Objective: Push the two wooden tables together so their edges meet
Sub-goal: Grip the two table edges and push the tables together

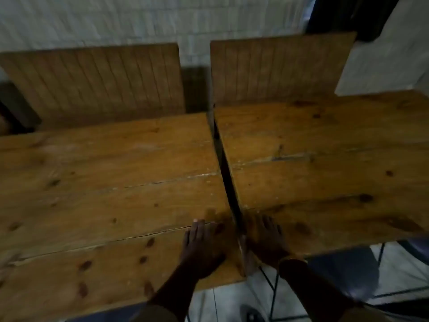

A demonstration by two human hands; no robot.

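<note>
Tables (104,182) nearly meet, dark gap between; fingers (199,231) flat, spread, before a white brick wall (116,22).

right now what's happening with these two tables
A person has a hand flat on each brown plank-topped wooden table: left hand on the left table, right hand on the right table, both near the facing edges. A narrow dark gap separates the tabletops, so the edges do not meet.

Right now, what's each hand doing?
Left hand: open, flat on the left brown wooden table.
Right hand: open, flat on the right brown wooden table.
</note>
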